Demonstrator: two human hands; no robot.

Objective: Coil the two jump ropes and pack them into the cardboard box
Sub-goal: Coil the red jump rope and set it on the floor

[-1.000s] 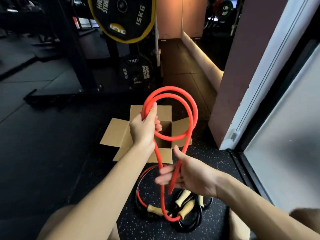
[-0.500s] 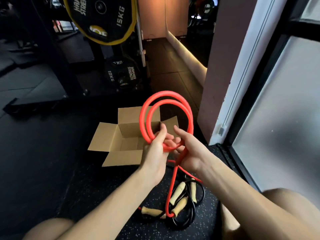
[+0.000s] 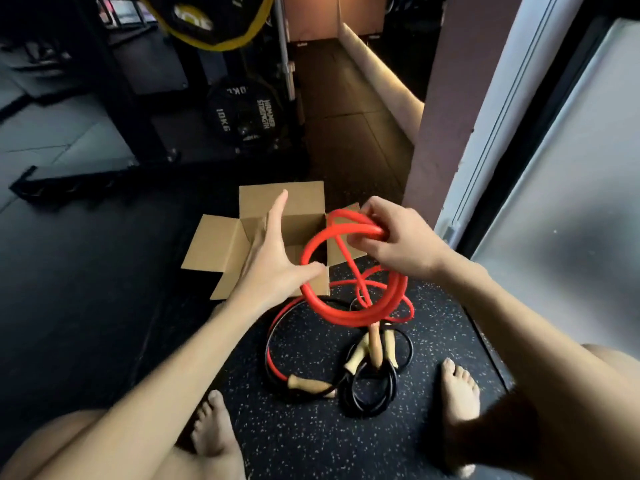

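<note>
The red rope (image 3: 346, 317) is being held up as a loose coil of a few loops, hanging tilted over the right corner of the box (image 3: 211, 247) and the floor (image 3: 311, 441) just before it. Its top is being gripped by the right hand (image 3: 398, 240), whose fingers are being curled round the gathered strands. The left hand (image 3: 273, 265) is being held flat and edge-on beside the coil, fingers straight and together, pointing away over the box, while the thumb is being laid against the coil's left side; nothing is being clasped by it. From the coil, a red strand is being let down to the floor, where it is being led round to a wooden handle (image 3: 308, 384). The black rope (image 3: 348, 398) is being left in a small heap on the floor between two bare feet (image 3: 459, 389), its pale handles lying across it. The box is being kept open, flaps spread, on the floor beyond the ropes. A weight plate (image 3: 239, 112) is being stored on a rack behind.
</note>
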